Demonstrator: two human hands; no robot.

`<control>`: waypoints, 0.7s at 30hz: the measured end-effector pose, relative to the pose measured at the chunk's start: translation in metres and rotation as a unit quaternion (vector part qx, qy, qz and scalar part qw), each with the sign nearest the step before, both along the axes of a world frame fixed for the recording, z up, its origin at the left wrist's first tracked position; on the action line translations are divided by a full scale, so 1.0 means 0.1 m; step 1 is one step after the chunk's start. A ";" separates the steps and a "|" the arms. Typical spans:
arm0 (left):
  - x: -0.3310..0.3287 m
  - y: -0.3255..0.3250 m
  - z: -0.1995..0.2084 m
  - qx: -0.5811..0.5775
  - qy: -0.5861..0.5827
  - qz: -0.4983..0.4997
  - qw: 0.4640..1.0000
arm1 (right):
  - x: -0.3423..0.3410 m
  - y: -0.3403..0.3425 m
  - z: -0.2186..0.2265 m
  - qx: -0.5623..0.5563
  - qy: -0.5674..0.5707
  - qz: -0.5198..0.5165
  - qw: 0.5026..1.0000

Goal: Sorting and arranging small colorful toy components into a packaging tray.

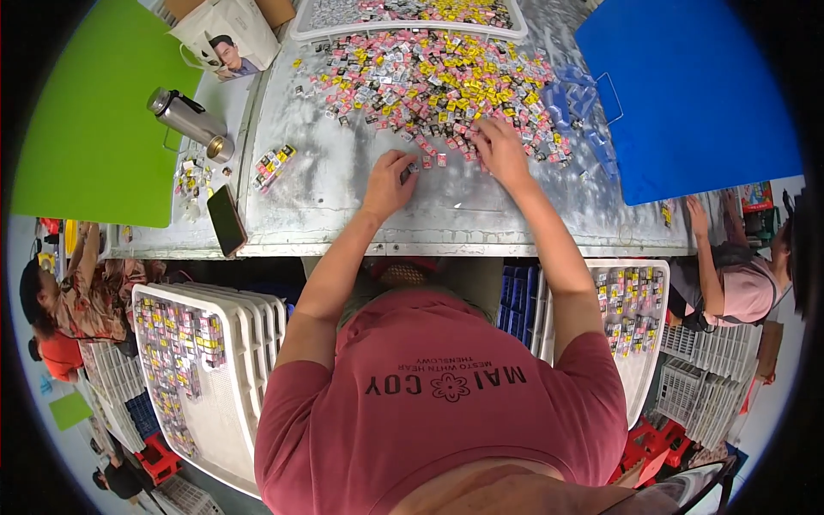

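Observation:
A wide heap of small box-shaped pieces [455,81] in pink, yellow, black and white lies spread over the metal-topped table [318,202]. My left hand [389,184] rests near the heap's front edge, its fingers curled round a small dark block [408,172]. To its right, a few loose pink pieces [441,160] lie on the tabletop. My right hand [502,154] reaches into the near edge of the heap, fingertips bent and drawn together among the pieces. What those fingertips grip, if anything, is too small to make out.
Behind the heap stands a white tray [408,34] of similar pieces. Blue plastic parts [571,99] lie at right. A steel flask [190,122], phone [227,221] and grouped blocks [274,167] are at left. Green [81,112] and blue [687,94] panels flank the table; filled trays [223,403] stand below.

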State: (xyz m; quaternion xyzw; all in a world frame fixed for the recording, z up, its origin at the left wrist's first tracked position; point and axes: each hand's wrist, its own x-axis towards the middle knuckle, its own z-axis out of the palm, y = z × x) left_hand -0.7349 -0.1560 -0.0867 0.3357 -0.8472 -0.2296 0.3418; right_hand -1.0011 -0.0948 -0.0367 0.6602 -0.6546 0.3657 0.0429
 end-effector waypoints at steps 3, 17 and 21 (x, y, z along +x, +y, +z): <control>0.00 -0.01 -0.02 0.017 0.009 -0.008 1.000 | -0.10 -0.36 -0.13 0.005 0.031 -0.019 0.999; -0.05 0.00 0.08 0.003 -0.019 -0.007 1.000 | 0.46 0.12 -0.10 0.025 -0.091 0.085 0.992; -0.06 -0.01 0.08 0.000 -0.013 -0.008 1.000 | 0.46 0.19 -0.29 0.065 -0.050 0.060 0.995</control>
